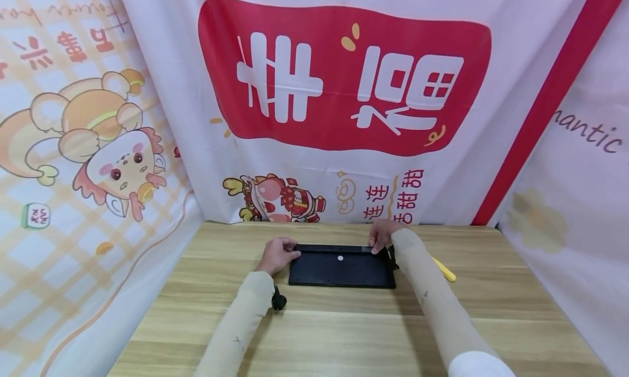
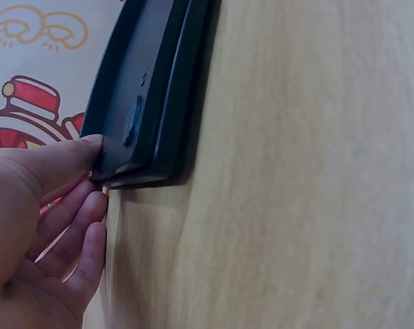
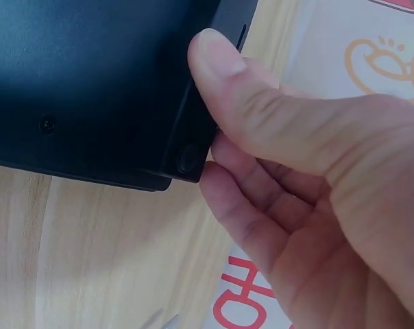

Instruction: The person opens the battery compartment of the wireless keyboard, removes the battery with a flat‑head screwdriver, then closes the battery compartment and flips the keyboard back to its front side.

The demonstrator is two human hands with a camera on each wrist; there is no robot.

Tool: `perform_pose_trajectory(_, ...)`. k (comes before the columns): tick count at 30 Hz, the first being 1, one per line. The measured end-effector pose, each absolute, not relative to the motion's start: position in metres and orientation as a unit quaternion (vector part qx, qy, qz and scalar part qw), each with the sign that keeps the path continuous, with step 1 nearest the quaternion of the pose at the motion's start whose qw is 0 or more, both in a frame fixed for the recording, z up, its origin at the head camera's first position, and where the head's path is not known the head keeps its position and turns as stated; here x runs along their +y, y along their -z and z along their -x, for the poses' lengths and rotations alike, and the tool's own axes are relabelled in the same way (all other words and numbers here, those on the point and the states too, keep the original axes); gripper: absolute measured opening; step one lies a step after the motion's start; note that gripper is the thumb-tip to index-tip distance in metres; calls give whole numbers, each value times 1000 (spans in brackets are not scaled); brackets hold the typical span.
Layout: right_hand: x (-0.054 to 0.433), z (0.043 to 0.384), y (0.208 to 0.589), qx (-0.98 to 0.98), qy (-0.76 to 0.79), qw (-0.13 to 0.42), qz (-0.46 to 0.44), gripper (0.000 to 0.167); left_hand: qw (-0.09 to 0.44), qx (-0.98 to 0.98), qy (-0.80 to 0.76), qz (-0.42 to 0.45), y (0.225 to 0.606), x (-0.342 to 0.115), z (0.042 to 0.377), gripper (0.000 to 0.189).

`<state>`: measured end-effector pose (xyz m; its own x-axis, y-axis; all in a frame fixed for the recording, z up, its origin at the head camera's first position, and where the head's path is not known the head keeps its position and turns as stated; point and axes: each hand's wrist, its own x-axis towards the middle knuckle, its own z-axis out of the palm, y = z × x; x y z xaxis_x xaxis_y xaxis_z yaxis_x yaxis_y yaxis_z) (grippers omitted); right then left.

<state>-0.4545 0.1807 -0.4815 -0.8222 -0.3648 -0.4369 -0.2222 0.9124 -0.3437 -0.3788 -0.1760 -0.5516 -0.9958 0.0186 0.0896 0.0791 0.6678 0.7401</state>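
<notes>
Fingers (image 3: 255, 205) of the right hand (image 1: 380, 235) pinch the far right corner of a flat black plastic slab (image 1: 342, 267) lying underside-up on the light wooden tabletop (image 1: 344, 328). Across it, the left hand (image 1: 277, 254) grips the far left corner, thumb on top, fingers curled beneath. Just right of the slab lies a yellow tool (image 1: 444, 270).

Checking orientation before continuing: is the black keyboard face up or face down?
Face down: the keyboard shows a smooth underside with a rubber foot, no keys.

Left hand (image 2: 35, 226) pinches the black keyboard's (image 2: 149, 89) corner on the wooden table (image 2: 310, 205).
</notes>
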Motion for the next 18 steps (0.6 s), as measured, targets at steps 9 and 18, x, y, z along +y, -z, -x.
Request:
perform_pose_trajectory(9, 194, 443, 490, 940, 200, 214, 172, 15, 28, -911, 409, 38, 552, -173, 379, 26)
perform_pose_trajectory(18, 201, 425, 497, 922, 255, 109, 269, 15, 32, -910, 411, 34, 552, -180, 378, 26)
